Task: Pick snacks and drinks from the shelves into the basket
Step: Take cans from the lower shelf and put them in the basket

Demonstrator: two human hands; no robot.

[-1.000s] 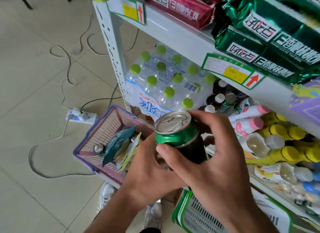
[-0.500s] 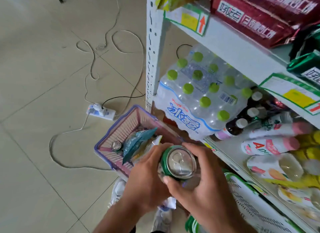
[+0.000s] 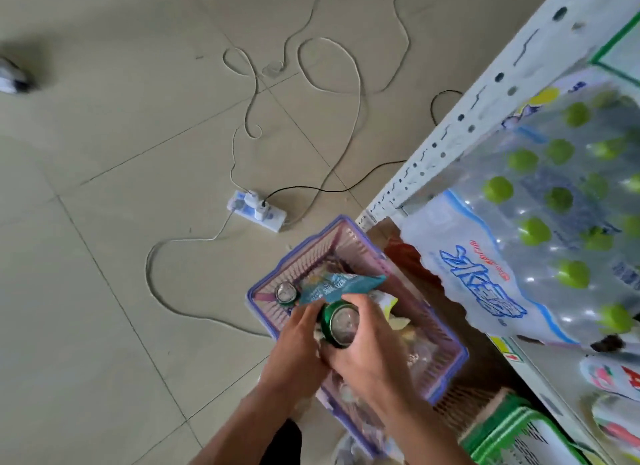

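Both hands hold a green can upright over the near half of the purple basket, which sits on the floor just left of the shelf's white post. The right hand wraps its grip around the can's side, fingers closed on it; the left hand steadies it from the left, its grip also closed against the can. A second can stands in the basket's far left corner, beside a teal snack bag lying across the middle. To do this well, I would lower the can into the free space near the bag, not onto it, set it on its base, and open the fingers only once it rests firmly.
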